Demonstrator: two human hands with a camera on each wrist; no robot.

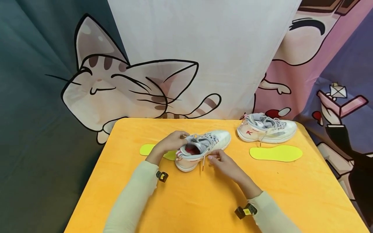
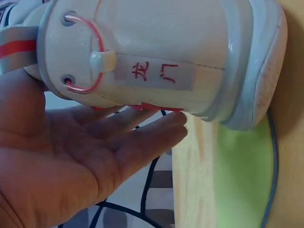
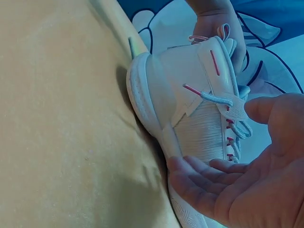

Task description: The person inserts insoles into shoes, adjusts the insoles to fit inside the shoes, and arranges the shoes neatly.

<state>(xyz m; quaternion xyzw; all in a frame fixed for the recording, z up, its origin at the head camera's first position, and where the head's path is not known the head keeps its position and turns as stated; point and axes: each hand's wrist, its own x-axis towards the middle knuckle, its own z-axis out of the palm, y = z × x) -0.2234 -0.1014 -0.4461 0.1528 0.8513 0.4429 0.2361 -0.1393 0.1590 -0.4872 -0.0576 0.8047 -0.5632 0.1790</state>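
A white sneaker [image 1: 223, 137] with grey laces stands at mid-table, toe pointing to the back right. Along its far side, at the collar, lies my left hand [image 1: 172, 141]; its fingers extend nearly straight against the upper in the left wrist view, with the thumb hidden. My right hand [image 1: 223, 163] is at the near side, loosely bent fingers by the sole edge and thumb close to the laces [image 3: 237, 130]. A red interior shows through the shoe's opening. Partly covered by the left hand and shoe, a yellow-green insole [image 1: 146, 149] lies behind them.
A second white sneaker [image 1: 275, 131] stands at the table's back right, with another yellow-green insole [image 1: 276, 153] in front of it. The yellow table [image 1: 186, 204] ends at a cartoon-printed curtain [image 1: 233, 48].
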